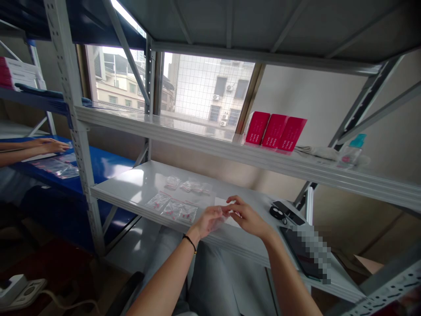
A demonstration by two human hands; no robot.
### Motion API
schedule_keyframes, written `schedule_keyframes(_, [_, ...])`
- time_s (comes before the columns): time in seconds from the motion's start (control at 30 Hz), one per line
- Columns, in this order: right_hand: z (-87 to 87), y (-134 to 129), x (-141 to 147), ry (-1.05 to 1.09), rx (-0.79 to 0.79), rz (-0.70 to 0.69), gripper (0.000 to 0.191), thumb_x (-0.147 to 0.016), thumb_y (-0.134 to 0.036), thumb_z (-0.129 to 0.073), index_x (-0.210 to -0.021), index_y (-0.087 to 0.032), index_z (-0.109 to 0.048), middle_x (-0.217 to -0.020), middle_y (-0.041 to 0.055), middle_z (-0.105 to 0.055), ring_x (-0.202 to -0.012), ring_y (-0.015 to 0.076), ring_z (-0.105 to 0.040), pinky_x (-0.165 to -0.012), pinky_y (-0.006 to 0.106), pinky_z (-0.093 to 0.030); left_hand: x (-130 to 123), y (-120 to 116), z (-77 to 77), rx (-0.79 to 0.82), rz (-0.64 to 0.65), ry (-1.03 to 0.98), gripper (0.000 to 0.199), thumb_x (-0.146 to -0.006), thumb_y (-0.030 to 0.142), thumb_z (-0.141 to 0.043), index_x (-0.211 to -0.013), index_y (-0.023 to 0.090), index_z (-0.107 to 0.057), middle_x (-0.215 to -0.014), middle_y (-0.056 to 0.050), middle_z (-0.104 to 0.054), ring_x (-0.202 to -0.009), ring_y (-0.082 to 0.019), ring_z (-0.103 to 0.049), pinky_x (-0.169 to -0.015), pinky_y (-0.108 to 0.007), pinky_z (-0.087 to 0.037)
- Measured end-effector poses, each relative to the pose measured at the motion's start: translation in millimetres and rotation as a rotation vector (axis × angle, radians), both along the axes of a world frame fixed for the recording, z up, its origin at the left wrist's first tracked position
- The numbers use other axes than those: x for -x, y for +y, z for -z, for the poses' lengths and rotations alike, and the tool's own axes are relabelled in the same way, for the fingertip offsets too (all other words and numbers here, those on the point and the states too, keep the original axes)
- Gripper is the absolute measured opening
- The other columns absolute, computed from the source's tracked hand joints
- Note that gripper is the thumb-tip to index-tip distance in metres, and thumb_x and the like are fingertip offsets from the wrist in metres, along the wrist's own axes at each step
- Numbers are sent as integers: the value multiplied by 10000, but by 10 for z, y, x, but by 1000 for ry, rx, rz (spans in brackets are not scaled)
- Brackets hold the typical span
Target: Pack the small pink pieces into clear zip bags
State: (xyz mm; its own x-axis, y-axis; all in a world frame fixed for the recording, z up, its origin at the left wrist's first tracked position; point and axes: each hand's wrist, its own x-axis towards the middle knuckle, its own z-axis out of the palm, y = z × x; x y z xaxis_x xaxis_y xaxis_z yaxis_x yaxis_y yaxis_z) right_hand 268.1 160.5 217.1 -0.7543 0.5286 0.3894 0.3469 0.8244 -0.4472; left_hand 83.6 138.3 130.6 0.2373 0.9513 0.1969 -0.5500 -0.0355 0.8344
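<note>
A small clear plastic bag [217, 224] is in my left hand [207, 221], its fingers curled around the bag just above the shelf's front edge. My right hand [246, 216] meets it from the right, thumb and fingers bent and closed at the bag's upper edge. What the bag contains is too blurred to tell. A white sheet of paper [232, 219] lies under and behind the hands. To the left, several flat zip bags [171, 208] with small red bits lie in a row. Behind them are more bundled clear bags [194, 187].
Three red boxes [266, 129] stand on the upper shelf [184, 136], near a spray bottle [351, 151]. On the right lie a black coiled cable [277, 213] and a dark tablet [301, 252]. Another person's hands [52, 145] work over a blue shelf at left.
</note>
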Motion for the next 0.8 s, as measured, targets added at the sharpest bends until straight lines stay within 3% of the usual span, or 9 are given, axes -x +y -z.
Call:
schedule_keyframes(0.1, [42, -199, -48, -12, 40, 14, 236, -965, -199, -507, -971, -249, -738, -1193, 84, -573, -1090, 221, -604, -954, 366, -487, 18, -150, -10, -59, 64, 7, 486, -625, 541, -835, -865, 122, -791, -848, -118, -700, -812, -226, -616, -790, -324, -430])
schedule_keyframes(0.23, [125, -586, -64, 27, 176, -2, 188, -983, -238, -521, -931, -266, -699, -1180, 60, -573, -1097, 220, -589, -949, 347, -481, 95, -497, 43, -160, 165, 92, 504, -725, 612, -756, -886, 136, -789, -876, -116, -712, -859, -245, -618, -854, -355, -423])
schedule_keyframes(0.3, [196, -772, -62, 55, 235, 15, 183, -1001, -273, -500, -954, -272, -677, -1174, 60, -578, -1065, 218, -592, -920, 335, -482, 149, -707, 74, -207, 144, 180, 514, -799, 630, -688, -925, 143, -789, -910, -110, -715, -887, -251, -616, -852, -349, -425])
schedule_keyframes(0.37, [280, -922, -52, 84, 274, 41, 183, -1016, -298, -476, -969, -272, -650, -1147, 62, -594, -1032, 218, -594, -898, 330, -478, 198, -903, 105, -244, -5, 304, 463, -860, 585, -654, -1017, 168, -783, -983, -103, -721, -956, -266, -617, -878, -346, -428])
schedule_keyframes(0.43, [373, -1025, -34, 108, 304, 72, 187, -1024, -311, -459, -960, -267, -629, -1067, 58, -620, -970, 218, -601, -856, 324, -477, 232, -1059, 142, -261, -232, 436, 368, -888, 503, -664, -1071, 201, -766, -1028, -92, -722, -987, -266, -618, -893, -338, -432])
schedule_keyframes(0.53, [541, -1096, 8, 148, 329, 129, 190, -1019, -333, -473, -941, -262, -631, -940, 43, -640, -845, 214, -601, -766, 316, -469, 250, -1201, 207, -271, -485, 596, 250, -917, 438, -645, -914, 213, -754, -894, -73, -705, -870, -236, -622, -824, -314, -450])
schedule_keyframes(0.63, [748, -1084, 57, 250, 393, 167, 173, -998, -374, -524, -949, -262, -647, -903, 34, -644, -821, 214, -601, -752, 319, -466, 241, -1255, 255, -267, -562, 662, 279, -949, 413, -597, -792, 212, -711, -773, -55, -653, -774, -214, -601, -752, -295, -450])
schedule_keyframes(0.73, [949, -1036, 109, 447, 559, 197, 215, -950, -449, -599, -1078, -281, -638, -925, 31, -643, -858, 223, -603, -759, 322, -477, 226, -1272, 282, -229, -582, 630, 271, -950, 410, -595, -795, 213, -700, -763, -45, -640, -749, -203, -591, -719, -279, -449])
schedule_keyframes(0.8, [1052, -1015, 140, 517, 643, 211, 258, -914, -499, -636, -1041, -275, -658, -887, 26, -637, -825, 221, -586, -725, 315, -466, 223, -1280, 303, -209, -602, 611, 268, -945, 420, -599, -804, 215, -700, -767, -41, -643, -753, -204, -593, -715, -273, -452])
